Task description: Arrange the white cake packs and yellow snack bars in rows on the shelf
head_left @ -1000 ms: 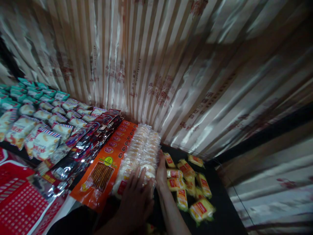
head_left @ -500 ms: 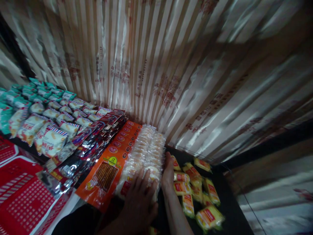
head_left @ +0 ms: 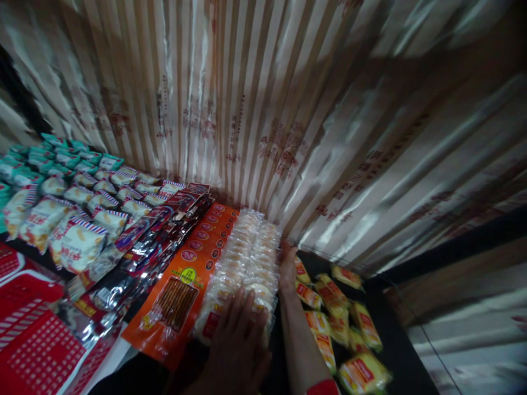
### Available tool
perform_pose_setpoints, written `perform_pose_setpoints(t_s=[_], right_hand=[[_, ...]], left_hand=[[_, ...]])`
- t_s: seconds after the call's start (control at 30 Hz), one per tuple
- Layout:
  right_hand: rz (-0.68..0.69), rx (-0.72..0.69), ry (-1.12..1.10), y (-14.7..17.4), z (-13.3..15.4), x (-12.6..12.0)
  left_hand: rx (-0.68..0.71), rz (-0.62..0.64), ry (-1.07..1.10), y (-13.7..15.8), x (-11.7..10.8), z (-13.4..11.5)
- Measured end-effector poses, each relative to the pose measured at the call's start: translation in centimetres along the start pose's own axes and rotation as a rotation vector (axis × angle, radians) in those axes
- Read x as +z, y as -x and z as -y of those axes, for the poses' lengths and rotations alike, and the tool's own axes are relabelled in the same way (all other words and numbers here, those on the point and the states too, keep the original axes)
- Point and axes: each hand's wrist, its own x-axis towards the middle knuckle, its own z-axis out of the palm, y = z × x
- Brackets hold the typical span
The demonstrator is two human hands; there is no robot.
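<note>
Two rows of clear-wrapped round rice crackers (head_left: 258, 258) stand packed on the dark shelf. Palm down, my left hand (head_left: 239, 332) lies flat over their near end with its fingers stretched forward. My right hand (head_left: 287, 271) is edge-on along the right side of the rows, fingers pointing to the back and seemingly straight; its palm is hidden. Against the left row lies a flat orange snack packet (head_left: 181, 296) with a picture of brown sticks. Just right of my right wrist, small yellow-and-red packets (head_left: 329, 299) lie loosely scattered.
Dark shiny packets (head_left: 160, 241), white striped-top bags (head_left: 82, 244) and green packets (head_left: 66, 156) fill the shelf to the left. Red plastic baskets (head_left: 39, 343) stand at the lower left. A striped, printed sheet (head_left: 230, 82) rises behind the shelf.
My right hand has slid slightly forward and right along the cracker rows, and a red sleeve edge now shows. My left hand stays on the crackers. The view has shifted slightly.
</note>
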Motion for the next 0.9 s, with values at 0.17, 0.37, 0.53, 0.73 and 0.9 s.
perform_pose_setpoints(t_s=[0.17, 0.37, 0.53, 0.73, 0.9], right_hand=[[0.008, 0.042, -0.031, 0.0, 0.0, 0.6], [0.043, -0.010, -0.003, 0.0, -0.2, 0.6], [0.073, -0.031, -0.038, -0.2, 0.3, 0.5], [0.084, -0.017, -0.040, -1.5, 0.7, 0.9], [0.100, 0.019, -0.013, -1.8, 0.5, 1.1]], left_hand=[[-0.016, 0.004, -0.008, 0.0, 0.1, -0.1], [-0.023, 0.038, -0.033, 0.1, 0.1, -0.3], [-0.019, 0.036, -0.052, 0.0, 0.1, -0.4], [-0.028, -0.003, -0.048, -0.1, 0.3, -0.3], [-0.027, -0.008, -0.038, -0.1, 0.4, -0.3]])
